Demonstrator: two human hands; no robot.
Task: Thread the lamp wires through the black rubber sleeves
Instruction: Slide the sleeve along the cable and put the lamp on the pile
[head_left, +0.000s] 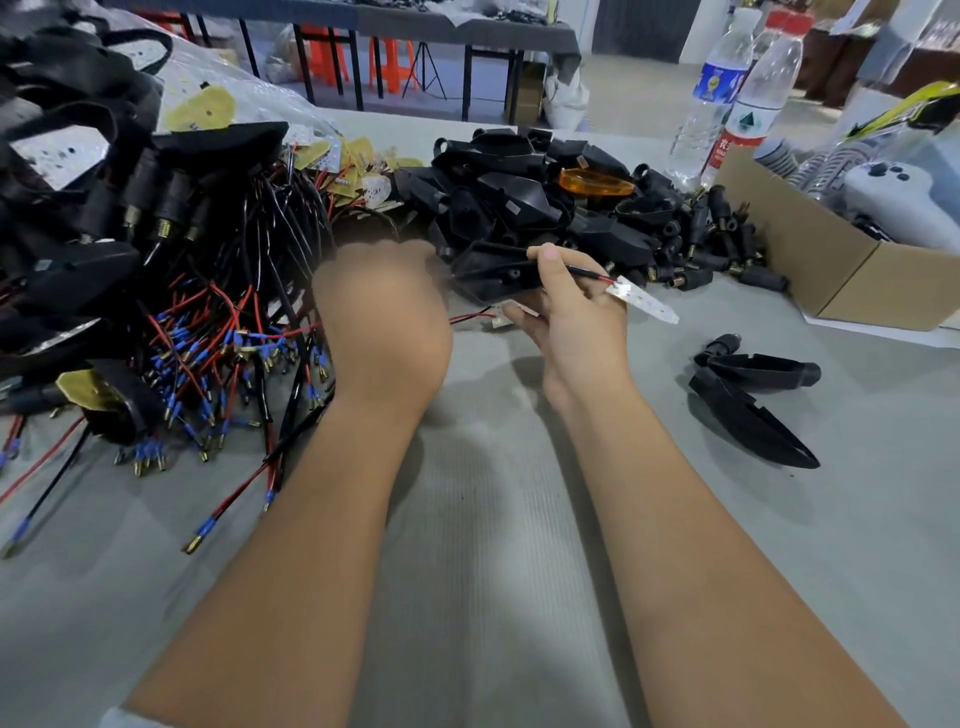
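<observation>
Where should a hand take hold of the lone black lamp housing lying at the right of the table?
Judging by its pose, grip the black lamp housing at its thick stem end, from above. That end sits toward the far side, while the near end tapers to a thin point offering little to pinch.

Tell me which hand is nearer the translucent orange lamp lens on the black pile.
Right. The right hand sits just below the orange lens, pinching a wire; the left hand is farther to its lower left.

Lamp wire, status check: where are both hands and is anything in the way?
Right hand pinching the red-black lamp wire with its white LED strip, against a black housing. Left hand blurred beside it, grip unclear. Housing pile crowds close behind.
</observation>
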